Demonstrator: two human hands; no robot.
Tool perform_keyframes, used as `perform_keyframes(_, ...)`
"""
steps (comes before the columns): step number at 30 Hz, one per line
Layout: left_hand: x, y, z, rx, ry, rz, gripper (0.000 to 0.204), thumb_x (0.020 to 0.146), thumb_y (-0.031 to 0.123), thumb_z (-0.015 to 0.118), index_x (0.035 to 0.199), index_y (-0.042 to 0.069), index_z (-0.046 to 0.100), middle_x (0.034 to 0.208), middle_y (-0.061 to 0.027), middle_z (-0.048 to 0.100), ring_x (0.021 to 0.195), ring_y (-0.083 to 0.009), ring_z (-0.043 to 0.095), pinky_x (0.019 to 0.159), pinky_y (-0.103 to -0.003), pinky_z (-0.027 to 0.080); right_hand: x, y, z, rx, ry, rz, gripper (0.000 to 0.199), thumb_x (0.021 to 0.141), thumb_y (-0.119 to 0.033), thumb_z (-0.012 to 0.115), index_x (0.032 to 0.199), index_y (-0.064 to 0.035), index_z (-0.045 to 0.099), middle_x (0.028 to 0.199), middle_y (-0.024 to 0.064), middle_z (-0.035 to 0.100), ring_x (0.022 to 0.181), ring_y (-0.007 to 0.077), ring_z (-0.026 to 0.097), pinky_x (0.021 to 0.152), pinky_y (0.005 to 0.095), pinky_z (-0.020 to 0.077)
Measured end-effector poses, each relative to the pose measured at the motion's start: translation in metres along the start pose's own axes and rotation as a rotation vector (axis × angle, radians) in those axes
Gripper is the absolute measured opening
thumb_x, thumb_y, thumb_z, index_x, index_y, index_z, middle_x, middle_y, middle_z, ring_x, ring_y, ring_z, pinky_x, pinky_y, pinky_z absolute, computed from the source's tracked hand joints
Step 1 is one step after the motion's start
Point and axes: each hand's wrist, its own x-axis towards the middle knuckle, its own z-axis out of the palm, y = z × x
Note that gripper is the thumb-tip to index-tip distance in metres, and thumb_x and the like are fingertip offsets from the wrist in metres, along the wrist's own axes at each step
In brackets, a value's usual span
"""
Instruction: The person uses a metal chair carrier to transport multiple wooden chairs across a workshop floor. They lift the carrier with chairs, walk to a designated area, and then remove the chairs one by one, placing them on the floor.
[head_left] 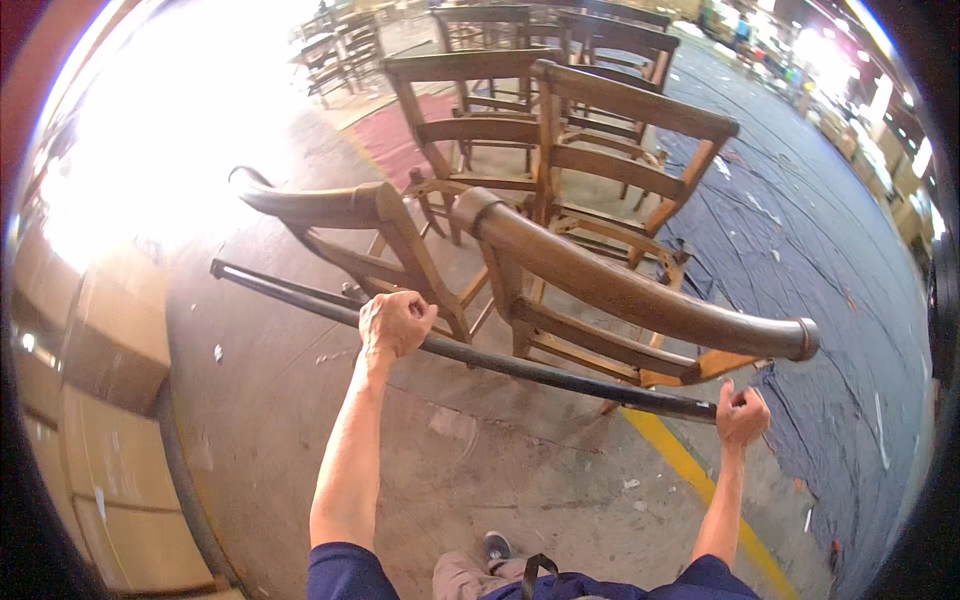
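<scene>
A long dark bar [560, 378] runs across in front of me, its far end reaching out to the left. My left hand [397, 322] is closed around it near the middle. At its right end, my right hand [742, 414] is wrapped round it too. Just beyond the bar stand two brown wooden chairs, one at the left [330, 208] and a nearer one at the right [640, 265], their curved top rails toward me. Whether the bar touches these chairs I cannot tell. What the bar belongs to is not visible.
More wooden chair frames [630, 105] stand in rows ahead. Cardboard boxes [118, 450] are stacked at the left. A dark blue sheet [800, 240] covers the floor at the right, beside a yellow line [665, 440]. A red sheet [395, 145] lies farther off. Glare whitens the upper left.
</scene>
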Motion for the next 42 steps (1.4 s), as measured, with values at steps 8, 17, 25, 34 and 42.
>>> perform_keyframes(8, -0.009, -0.037, -0.024, -0.008, 0.061, 0.131, 0.026, 0.079, 0.036, 0.070, 0.075, 0.011, 0.075, 0.072, -0.0123, 0.071, 0.074, -0.0336, 0.069, 0.076, -0.042, 0.053, -0.014, -0.052, -0.004, 0.012, 0.030, 0.028, 0.026, 0.083, -0.030, 0.067, 0.078, -0.0049, 0.073, 0.067, 0.0127, 0.064, 0.063, 0.0325, 0.064, 0.058, 0.0434, 0.0473)
perform_keyframes(17, -0.021, -0.071, -0.009, -0.073, 0.139, 0.200, 0.026, 0.077, 0.035, 0.069, 0.071, 0.011, 0.075, 0.073, -0.0149, 0.070, 0.074, -0.0359, 0.069, 0.074, -0.043, 0.054, -0.059, -0.057, 0.017, -0.083, 0.137, -0.016, 0.039, 0.084, -0.037, 0.065, 0.063, -0.0047, 0.064, 0.062, 0.0135, 0.062, 0.060, 0.0363, 0.061, 0.057, 0.0470, 0.0456)
perform_keyframes(25, 0.018, -0.126, 0.021, -0.080, 0.134, 0.276, 0.027, 0.080, 0.036, 0.068, 0.077, 0.010, 0.076, 0.073, -0.0139, 0.071, 0.075, -0.0345, 0.070, 0.074, -0.043, 0.055, -0.103, -0.072, 0.054, -0.119, 0.237, 0.070, 0.052, 0.084, -0.045, 0.065, 0.055, -0.0031, 0.055, 0.064, 0.0198, 0.062, 0.064, 0.0432, 0.062, 0.059, 0.0511, 0.0454)
perform_keyframes(34, 0.006, -0.163, 0.018, -0.070, 0.203, 0.305, 0.028, 0.080, 0.038, 0.066, 0.079, 0.012, 0.077, 0.075, -0.0125, 0.072, 0.079, -0.0338, 0.070, 0.080, -0.042, 0.054, -0.149, -0.107, 0.045, -0.088, 0.260, 0.187, 0.054, 0.084, -0.049, 0.065, 0.057, -0.0029, 0.059, 0.063, 0.0210, 0.063, 0.065, 0.0428, 0.064, 0.058, 0.0502, 0.0453)
perform_keyframes(42, -0.021, -0.196, -0.001, -0.050, 0.379, 0.462, 0.032, 0.081, 0.041, 0.063, 0.083, 0.013, 0.077, 0.083, -0.0158, 0.072, 0.085, -0.0356, 0.069, 0.080, -0.045, 0.053, -0.179, -0.140, 0.015, -0.124, 0.314, 0.108, 0.053, 0.083, -0.052, 0.064, 0.056, -0.0068, 0.059, 0.063, 0.0203, 0.062, 0.065, 0.0438, 0.063, 0.060, 0.0510, 0.0468)
